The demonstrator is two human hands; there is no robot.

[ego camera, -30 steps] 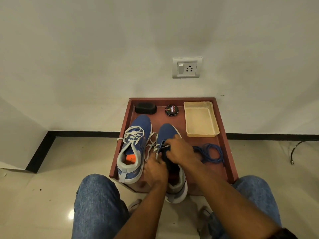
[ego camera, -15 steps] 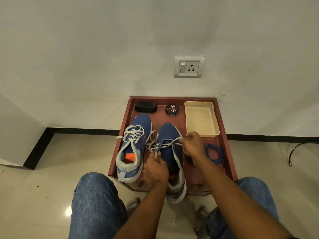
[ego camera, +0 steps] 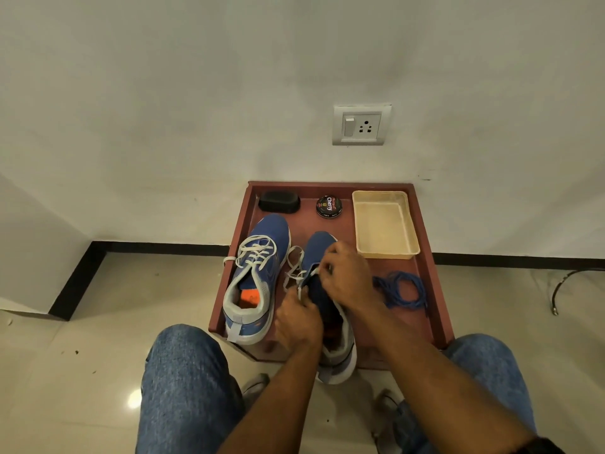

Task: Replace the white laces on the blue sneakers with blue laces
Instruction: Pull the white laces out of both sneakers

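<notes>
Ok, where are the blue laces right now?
The blue laces lie coiled on the red tray, right of the right hand, just in front of the beige basket.

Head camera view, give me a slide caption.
Both hands unthread the white lace from the right blue sneaker.

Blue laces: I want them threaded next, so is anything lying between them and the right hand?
Nothing visible does. The blue laces lie coiled on bare tray floor just right of the right hand, which is pinching the white lace on the right sneaker.
</notes>
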